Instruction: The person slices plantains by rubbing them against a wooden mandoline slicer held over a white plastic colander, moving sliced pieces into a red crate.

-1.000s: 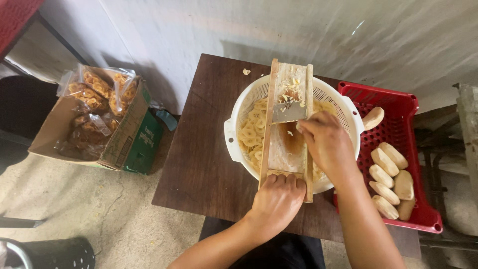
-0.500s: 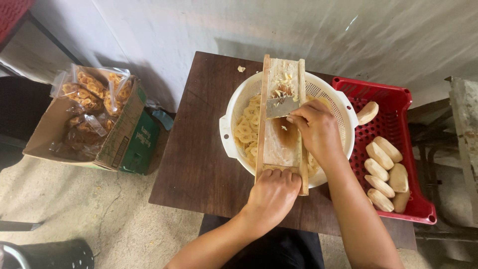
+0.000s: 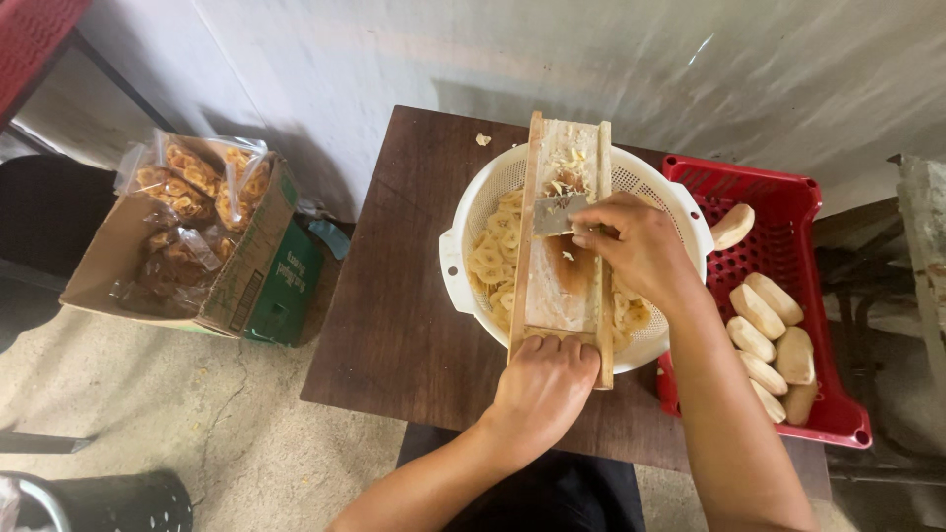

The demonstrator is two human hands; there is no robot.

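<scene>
Right hand [image 3: 636, 248]: grip curled down on the face of the long wooden slicing board [image 3: 562, 286], fingertips just below its metal blade [image 3: 558, 213]; whatever it presses there is hidden under the fingers.
Left hand [image 3: 544, 386]: grip closed over the near end of the board, fingers wrapped on its bottom edge.
Board position: laid across the white perforated plastic colander [image 3: 473, 212], running away from the person.
Colander contents: pale yellow round slices [image 3: 493, 254], lying left of the board.
Support: dark brown wooden tabletop [image 3: 394, 296].
Right of colander: red plastic crate [image 3: 778, 197] holding peeled pale pieces [image 3: 757, 311], well apart from both hands.
Left on floor: open cardboard box [image 3: 128, 256] of bagged fried chips [image 3: 182, 172].
</scene>
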